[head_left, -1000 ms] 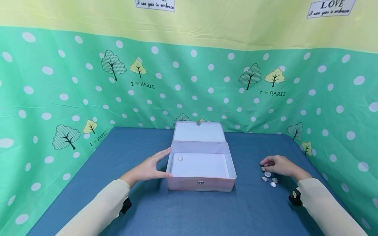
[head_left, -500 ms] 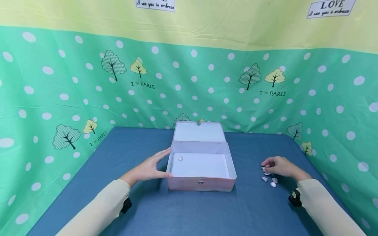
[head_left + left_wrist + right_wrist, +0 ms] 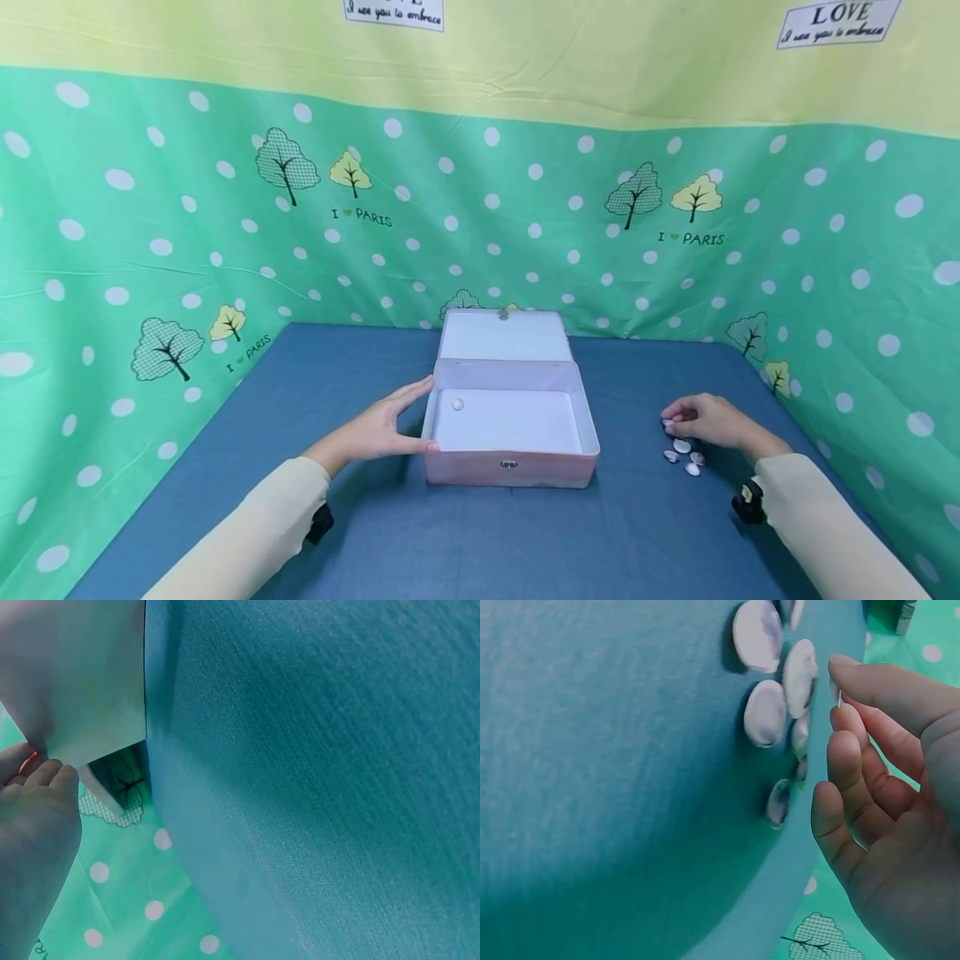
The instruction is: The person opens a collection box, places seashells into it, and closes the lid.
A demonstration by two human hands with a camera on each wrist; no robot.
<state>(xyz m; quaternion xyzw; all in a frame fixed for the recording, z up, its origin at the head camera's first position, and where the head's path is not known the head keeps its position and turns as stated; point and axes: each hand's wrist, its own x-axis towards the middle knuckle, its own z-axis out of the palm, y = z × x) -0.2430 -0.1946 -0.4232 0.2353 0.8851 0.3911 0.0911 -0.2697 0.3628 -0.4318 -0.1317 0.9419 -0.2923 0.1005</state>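
Observation:
A pink tin box [image 3: 512,469] with a white inside stands mid-table, its lid [image 3: 504,335] tilted back. One small white shell [image 3: 458,404] lies in its back left part. My left hand [image 3: 378,427] touches the box's left side with straight fingers, the thumb at the front corner. To the right of the box, my right hand [image 3: 708,419] is over a loose group of seashells [image 3: 682,446]. In the right wrist view, thumb and forefinger pinch the thin edge of a pale shell [image 3: 835,691], mostly hidden by the fingers. Whitish shells [image 3: 765,712] lie close by on the cloth.
A dark blue cloth [image 3: 487,546] covers the table. Behind it and at both sides hangs a green curtain [image 3: 525,208] with white dots and printed trees. Dark wrist cameras [image 3: 321,522] sit at both cuffs.
My right hand dips slightly toward the shells, then lifts a little, uncovering one of them again. The left hand and the box stay in place.

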